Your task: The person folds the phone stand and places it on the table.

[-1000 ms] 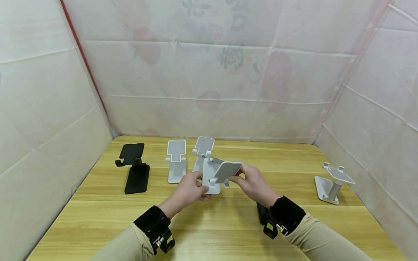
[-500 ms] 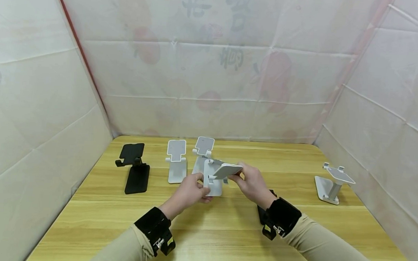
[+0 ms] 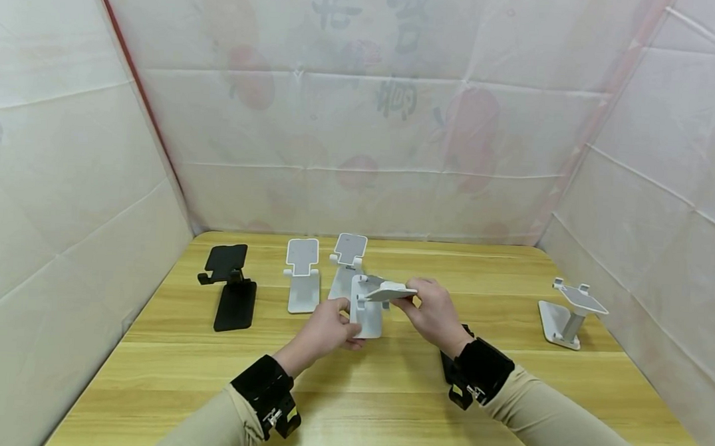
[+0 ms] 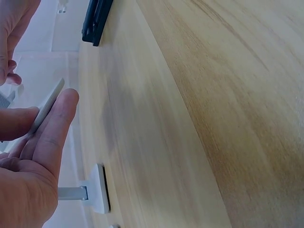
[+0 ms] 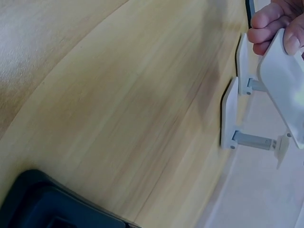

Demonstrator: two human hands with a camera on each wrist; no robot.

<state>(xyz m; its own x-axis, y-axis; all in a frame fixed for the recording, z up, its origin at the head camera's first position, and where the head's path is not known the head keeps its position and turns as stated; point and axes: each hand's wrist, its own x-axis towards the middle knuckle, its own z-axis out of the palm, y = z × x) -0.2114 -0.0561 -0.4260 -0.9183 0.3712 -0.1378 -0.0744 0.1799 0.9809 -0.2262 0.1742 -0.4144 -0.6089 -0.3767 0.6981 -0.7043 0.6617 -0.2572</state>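
Note:
A white phone stand (image 3: 368, 322) is held up above the table between both hands. My left hand (image 3: 327, 327) pinches the lower edge of its base, with the thumb on one face and the fingers behind, as the left wrist view shows of the base (image 4: 46, 107). My right hand (image 3: 433, 313) pinches the far edge of its upper plate (image 3: 388, 291), which is tilted nearly edge-on to the head camera. In the right wrist view the left fingers (image 5: 270, 28) grip the base (image 5: 282, 80); the right hand is out of that view.
Two white phone stands (image 3: 303, 257) (image 3: 350, 248) are upright behind the hands. A black stand (image 3: 235, 306) is at the left, another white one (image 3: 577, 300) at the far right. A black object (image 3: 447, 368) lies partly hidden under the right wrist. Fabric walls enclose the wooden table (image 3: 361, 409).
The upper plate has swung from facing the camera to nearly edge-on, with the right hand gripping it. The base and left hand have shifted slightly right and down.

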